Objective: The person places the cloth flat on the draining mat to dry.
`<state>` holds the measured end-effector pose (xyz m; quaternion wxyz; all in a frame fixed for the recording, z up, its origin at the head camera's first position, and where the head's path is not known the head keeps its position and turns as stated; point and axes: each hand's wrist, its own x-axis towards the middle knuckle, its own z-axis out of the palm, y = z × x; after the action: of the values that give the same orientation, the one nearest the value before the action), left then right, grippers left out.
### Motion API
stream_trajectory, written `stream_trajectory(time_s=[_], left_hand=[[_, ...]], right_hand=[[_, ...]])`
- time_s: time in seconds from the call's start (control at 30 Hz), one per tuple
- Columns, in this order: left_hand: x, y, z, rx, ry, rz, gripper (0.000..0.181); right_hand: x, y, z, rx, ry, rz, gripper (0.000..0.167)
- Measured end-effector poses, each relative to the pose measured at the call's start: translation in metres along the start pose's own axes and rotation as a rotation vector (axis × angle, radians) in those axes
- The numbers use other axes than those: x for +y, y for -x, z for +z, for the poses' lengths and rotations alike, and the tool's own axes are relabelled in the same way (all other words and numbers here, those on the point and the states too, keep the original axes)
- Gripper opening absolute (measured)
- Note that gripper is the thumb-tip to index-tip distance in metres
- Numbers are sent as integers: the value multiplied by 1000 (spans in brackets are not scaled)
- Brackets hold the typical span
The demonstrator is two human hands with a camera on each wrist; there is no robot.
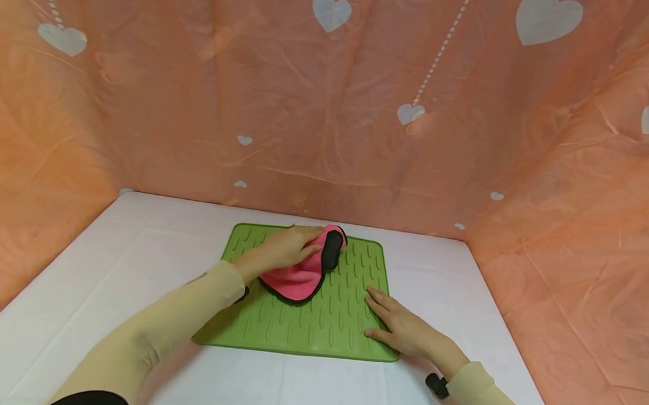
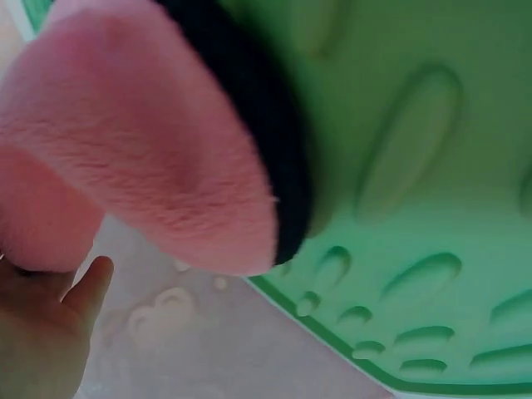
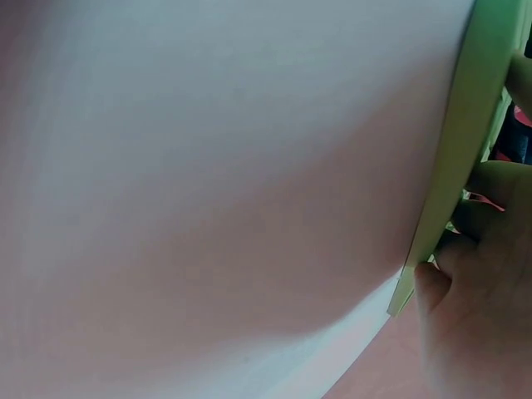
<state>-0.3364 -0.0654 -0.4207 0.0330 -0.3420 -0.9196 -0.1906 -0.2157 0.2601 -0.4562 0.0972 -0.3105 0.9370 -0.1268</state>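
Grips a pink plush cloth (image 1: 292,286) with black trim in the left hand (image 1: 286,247), with fingers and thumb closed on its upper part; lies across the upper middle of the green mat (image 1: 306,333), patterned with raised ridges; rests the right hand (image 1: 403,329) on the mat's right edge, with fingers spread, nearly straight, holding nothing; all on a white tabletop (image 1: 156,255) before orange sheeting (image 1: 280,102) with pale hearts

The head view looks forward and down from well above the mat (image 1: 323,340); both close wrist views share it, toward two or three o'clock.
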Motion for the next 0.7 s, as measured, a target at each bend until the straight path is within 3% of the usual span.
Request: stream_trajectory(time_s=[0.13, 0.4, 0.53, 0.7], left_hand=[[-4, -1, 5, -57, -3, -5, 55], [-11, 3, 5, -101, 37, -44, 59], [-10, 9, -4, -55, 85, -56, 61], [-10, 22, -16, 59, 184, -46, 53]], right_hand=[[0, 0, 0, 1, -3, 3, 77], [-5, -7, -8, -4, -20, 26, 76], [-17, -19, -16, 75, -61, 35, 66], [-44, -40, -20, 206, -136, 0, 55]])
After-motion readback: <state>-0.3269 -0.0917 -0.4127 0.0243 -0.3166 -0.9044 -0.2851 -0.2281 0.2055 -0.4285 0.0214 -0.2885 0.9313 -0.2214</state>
